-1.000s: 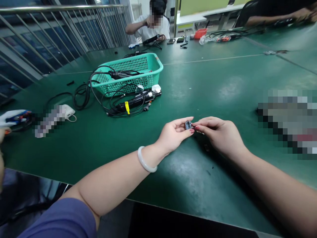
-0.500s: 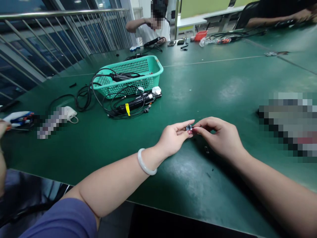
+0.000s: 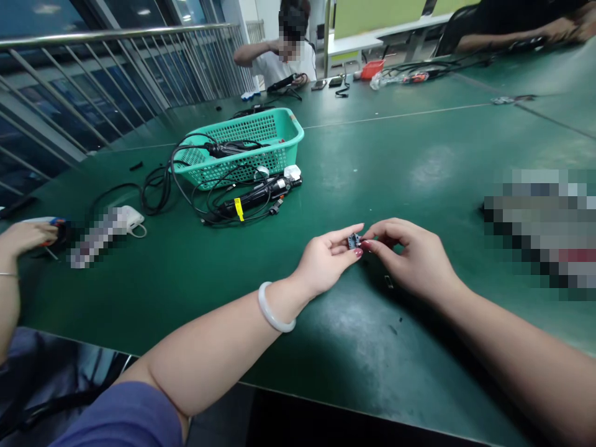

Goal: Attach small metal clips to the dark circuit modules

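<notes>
— Largest first?
— Green table [image 3: 419,143], across the whole field. Teal basket [image 3: 279,114] at eleven o'clock, cables spilling out. Black cabled tool [image 3: 254,195] lies just in front of it.
— Hands?
— Left hand [image 3: 326,261], centre, thumb and forefinger closed on the small dark component [image 3: 354,241]. Right hand [image 3: 414,257], at three o'clock of it, pinches the same component from the other side, just above the table. White bangle [image 3: 272,307] on the left wrist.
— Changes in the last second?
— Component turned slightly between the fingertips. Both pinches unchanged, so the work appears to remain fine handling in place. A co-worker's hand [image 3: 28,236] has come in at nine o'clock.
— Smallest?
— Dark speck [image 3: 388,281] on the table, five o'clock of the component, untouched.
</notes>
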Demonstrator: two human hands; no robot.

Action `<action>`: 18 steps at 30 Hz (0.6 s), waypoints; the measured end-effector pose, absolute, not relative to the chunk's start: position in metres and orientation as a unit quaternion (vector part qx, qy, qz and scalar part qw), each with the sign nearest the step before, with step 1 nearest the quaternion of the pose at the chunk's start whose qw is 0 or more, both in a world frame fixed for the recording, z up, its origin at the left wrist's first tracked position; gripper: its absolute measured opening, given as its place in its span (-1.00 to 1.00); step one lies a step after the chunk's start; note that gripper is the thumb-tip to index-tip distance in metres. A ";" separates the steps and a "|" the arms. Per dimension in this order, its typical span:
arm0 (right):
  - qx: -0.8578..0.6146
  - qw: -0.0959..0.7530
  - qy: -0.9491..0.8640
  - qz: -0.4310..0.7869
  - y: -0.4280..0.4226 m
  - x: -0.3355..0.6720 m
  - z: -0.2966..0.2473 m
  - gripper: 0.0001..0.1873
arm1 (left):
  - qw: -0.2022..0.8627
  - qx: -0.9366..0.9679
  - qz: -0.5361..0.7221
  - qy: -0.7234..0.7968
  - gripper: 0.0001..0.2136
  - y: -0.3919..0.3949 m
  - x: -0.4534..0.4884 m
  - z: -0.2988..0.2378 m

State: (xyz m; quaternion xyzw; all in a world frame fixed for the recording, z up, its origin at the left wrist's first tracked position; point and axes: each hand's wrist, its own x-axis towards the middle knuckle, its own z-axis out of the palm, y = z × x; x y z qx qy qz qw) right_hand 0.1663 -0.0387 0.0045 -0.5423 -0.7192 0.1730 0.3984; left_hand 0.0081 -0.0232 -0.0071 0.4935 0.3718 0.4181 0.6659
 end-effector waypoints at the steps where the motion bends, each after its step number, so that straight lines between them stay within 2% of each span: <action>1: -0.542 0.399 -0.718 0.177 -0.039 0.166 0.005 -0.90 | 0.665 0.498 0.418 0.368 -0.51 -0.023 0.008 -0.007; 11: -0.531 0.386 -0.734 0.173 -0.039 0.165 0.007 -0.92 | 0.641 0.536 0.413 0.362 -0.57 -0.023 0.008 -0.010; 18: -0.539 0.396 -0.716 0.199 -0.038 0.166 0.005 -0.93 | 0.636 0.539 0.412 0.369 -0.54 -0.022 0.008 -0.010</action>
